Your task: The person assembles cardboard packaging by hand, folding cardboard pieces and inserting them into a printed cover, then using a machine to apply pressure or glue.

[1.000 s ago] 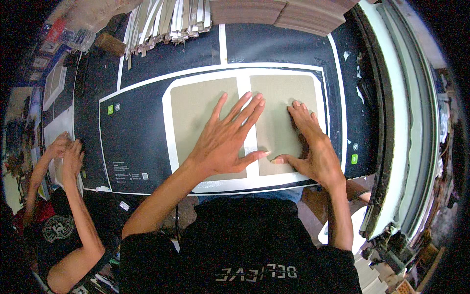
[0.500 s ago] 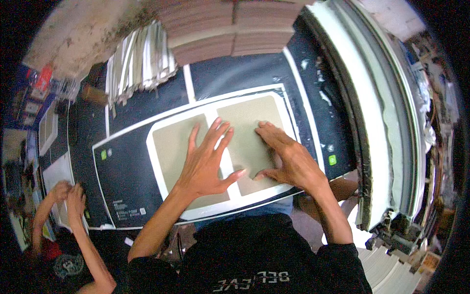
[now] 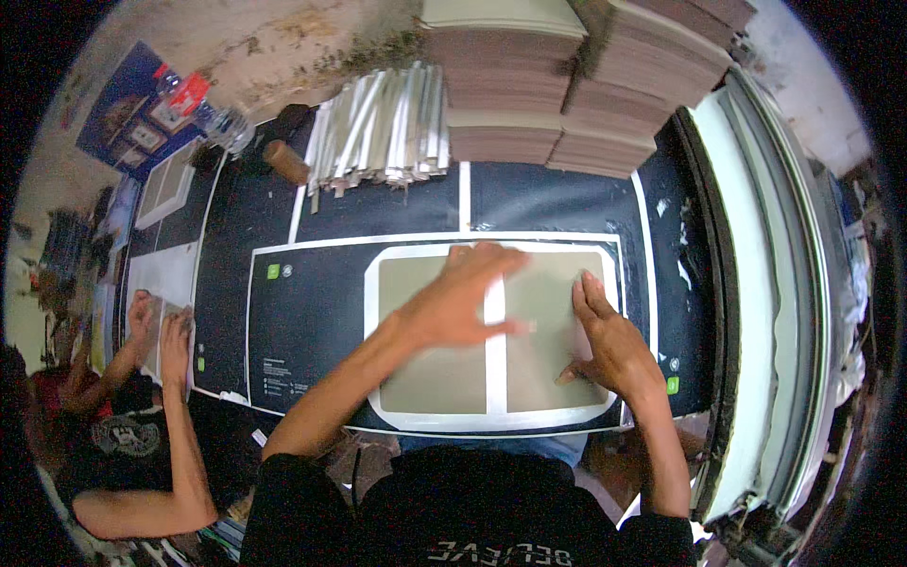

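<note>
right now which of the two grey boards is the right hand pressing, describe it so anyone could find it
Start at the big dark printed sheet spread across the table. Inside its white rounded frame lie two grey boards side by side, split by a white strip. The right-hand board is the one under the flat right hand; the left board sits beneath the blurred left hand.

A single head-worn fisheye view looks steeply down from just above the person's chest onto the dark printed sheet (image 3: 312, 321) on the worktable, near enough that both forearms enter from the lower edge.
</note>
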`<state>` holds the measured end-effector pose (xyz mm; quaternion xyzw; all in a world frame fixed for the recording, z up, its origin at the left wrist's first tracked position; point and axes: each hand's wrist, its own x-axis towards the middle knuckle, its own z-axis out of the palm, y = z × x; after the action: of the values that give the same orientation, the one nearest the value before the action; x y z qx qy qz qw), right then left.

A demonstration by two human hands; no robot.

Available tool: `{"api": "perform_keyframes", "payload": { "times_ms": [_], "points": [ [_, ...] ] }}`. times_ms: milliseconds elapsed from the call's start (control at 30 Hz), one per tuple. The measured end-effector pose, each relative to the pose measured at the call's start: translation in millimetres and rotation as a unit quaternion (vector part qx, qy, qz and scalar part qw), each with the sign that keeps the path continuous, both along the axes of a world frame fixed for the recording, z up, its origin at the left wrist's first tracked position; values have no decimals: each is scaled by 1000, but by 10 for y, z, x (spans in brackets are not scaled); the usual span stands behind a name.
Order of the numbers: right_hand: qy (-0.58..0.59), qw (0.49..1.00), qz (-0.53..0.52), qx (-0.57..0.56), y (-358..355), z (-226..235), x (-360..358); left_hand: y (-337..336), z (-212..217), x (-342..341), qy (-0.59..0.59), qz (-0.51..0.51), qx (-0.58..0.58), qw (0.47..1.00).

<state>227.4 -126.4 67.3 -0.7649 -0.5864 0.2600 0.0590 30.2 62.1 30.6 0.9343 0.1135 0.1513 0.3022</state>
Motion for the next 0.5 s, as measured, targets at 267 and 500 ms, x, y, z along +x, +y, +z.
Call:
{"api": "perform_keyframes", "payload": {
  "times_ms": [267, 500],
  "points": [
    [-41, 998, 36, 7, -22, -2, -33, 1993, -91, -720, -127, 488, 214, 837],
    [-78, 997, 14, -26, -10, 47, -53, 1815, 155, -593, -127, 512, 21, 849]
  ]
}}
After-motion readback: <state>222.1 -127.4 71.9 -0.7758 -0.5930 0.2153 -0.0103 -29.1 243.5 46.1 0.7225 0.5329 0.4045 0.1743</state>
